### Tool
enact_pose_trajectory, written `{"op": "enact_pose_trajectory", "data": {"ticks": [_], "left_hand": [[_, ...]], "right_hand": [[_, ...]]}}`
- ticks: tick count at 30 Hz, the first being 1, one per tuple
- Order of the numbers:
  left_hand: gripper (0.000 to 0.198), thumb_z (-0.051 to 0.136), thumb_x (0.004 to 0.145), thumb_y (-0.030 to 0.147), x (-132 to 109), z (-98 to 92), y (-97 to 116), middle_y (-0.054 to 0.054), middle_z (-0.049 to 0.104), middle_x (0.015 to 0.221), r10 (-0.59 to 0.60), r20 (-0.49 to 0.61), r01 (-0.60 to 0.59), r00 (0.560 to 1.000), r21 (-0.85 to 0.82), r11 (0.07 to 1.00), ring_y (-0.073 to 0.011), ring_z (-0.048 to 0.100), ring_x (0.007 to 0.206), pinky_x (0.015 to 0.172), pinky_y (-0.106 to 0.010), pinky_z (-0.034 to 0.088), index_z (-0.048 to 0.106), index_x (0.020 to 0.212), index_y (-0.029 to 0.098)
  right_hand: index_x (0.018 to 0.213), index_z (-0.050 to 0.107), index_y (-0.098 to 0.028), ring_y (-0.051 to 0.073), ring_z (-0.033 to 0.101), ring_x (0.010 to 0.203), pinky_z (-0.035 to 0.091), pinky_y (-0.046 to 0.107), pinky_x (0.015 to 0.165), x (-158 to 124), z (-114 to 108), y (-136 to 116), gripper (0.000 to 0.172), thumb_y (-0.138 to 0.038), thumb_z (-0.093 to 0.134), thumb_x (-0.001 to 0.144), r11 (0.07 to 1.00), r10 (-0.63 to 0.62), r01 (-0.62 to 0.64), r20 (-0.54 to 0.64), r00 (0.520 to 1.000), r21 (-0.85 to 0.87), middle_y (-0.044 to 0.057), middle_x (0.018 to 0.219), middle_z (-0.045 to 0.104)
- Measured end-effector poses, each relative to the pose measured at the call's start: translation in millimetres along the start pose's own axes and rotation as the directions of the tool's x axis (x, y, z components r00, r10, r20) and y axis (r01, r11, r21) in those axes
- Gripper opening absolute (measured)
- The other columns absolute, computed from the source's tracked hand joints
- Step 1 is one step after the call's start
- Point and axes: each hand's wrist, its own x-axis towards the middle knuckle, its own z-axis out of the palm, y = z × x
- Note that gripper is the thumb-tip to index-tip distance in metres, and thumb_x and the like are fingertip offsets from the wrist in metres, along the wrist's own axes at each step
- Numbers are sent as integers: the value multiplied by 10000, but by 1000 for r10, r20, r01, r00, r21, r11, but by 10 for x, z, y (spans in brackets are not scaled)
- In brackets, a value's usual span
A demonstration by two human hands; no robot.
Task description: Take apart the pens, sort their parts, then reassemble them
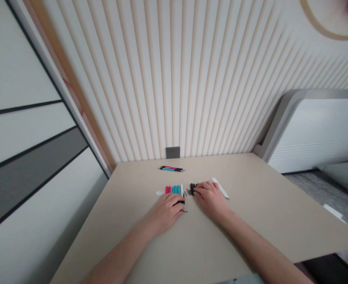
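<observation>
My left hand (165,210) is low over the table with its fingers curled round a black pen part (179,202). A thin grey tip (185,211) sticks out by its thumb. Just beyond lie pink pen barrels (168,189), teal barrels (176,189) and a white barrel (182,190). My right hand (210,194) has its bent fingertips closed on the row of black pen parts (192,188), partly covering them. Between the hands are small grey pieces (187,192). Small white pieces (160,193) lie left of the pink barrels.
Two whole pens (171,169), pink and teal with black, lie near the back of the beige table (138,177). Thin white sticks (220,188) rest right of my right hand. Behind are a ribbed wall and a dark socket (173,152); a bed (316,134) stands at right.
</observation>
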Motion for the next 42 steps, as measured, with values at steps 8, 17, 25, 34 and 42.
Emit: {"op": "enact_pose_trajectory", "data": {"ticks": [8, 17, 25, 34, 42], "left_hand": [[74, 567, 913, 174, -1, 13, -9, -49, 629, 1144, 1, 6, -1, 1000, -1, 1000, -213, 550, 1115, 990, -415, 447, 637, 913, 199], [75, 561, 912, 166, 4, -23, 8, -49, 621, 1149, -7, 24, 7, 1000, 12, 1000, -218, 542, 1125, 989, -422, 449, 630, 915, 197], [102, 544, 924, 177, -2, 11, -16, -55, 623, 1150, -9, 8, 9, 1000, 22, 1000, -219, 547, 1120, 985, -427, 451, 641, 908, 203], [117, 536, 927, 192, -1, 28, -34, -63, 627, 1135, -10, -19, 10, 1000, 14, 1000, -217, 544, 1129, 986, -417, 454, 652, 920, 204], [119, 529, 929, 187, 6, 6, -10, -60, 627, 1130, -14, -7, 14, 1000, 22, 1000, -222, 549, 1123, 983, -427, 456, 646, 920, 209]], "right_hand": [[1077, 677, -263, 207, 558, 957, 356, 348, 841, 7, 5, -70, 196, -281, 550, 930, 1000, 9, -9, -3, 1000, -2, 46, 1013, 677], [1104, 674, -281, 220, 534, 999, 364, 355, 866, -7, 1, -83, 212, -273, 564, 922, 999, -45, 45, 11, 999, 21, 55, 1071, 640], [1133, 661, -300, 224, 513, 1057, 348, 369, 892, 77, -14, -120, 231, -310, 590, 914, 994, -112, 112, 26, 993, 14, 57, 1129, 618], [1086, 679, -267, 239, 466, 1142, 292, 405, 959, 206, 104, -183, 204, -308, 564, 922, 988, -142, 140, 40, 989, 60, 74, 1220, 586], [1065, 683, -259, 231, 476, 1145, 289, 410, 971, 205, 131, -171, 187, -288, 588, 907, 987, -134, 131, 26, 991, 89, 74, 1213, 595]]}}
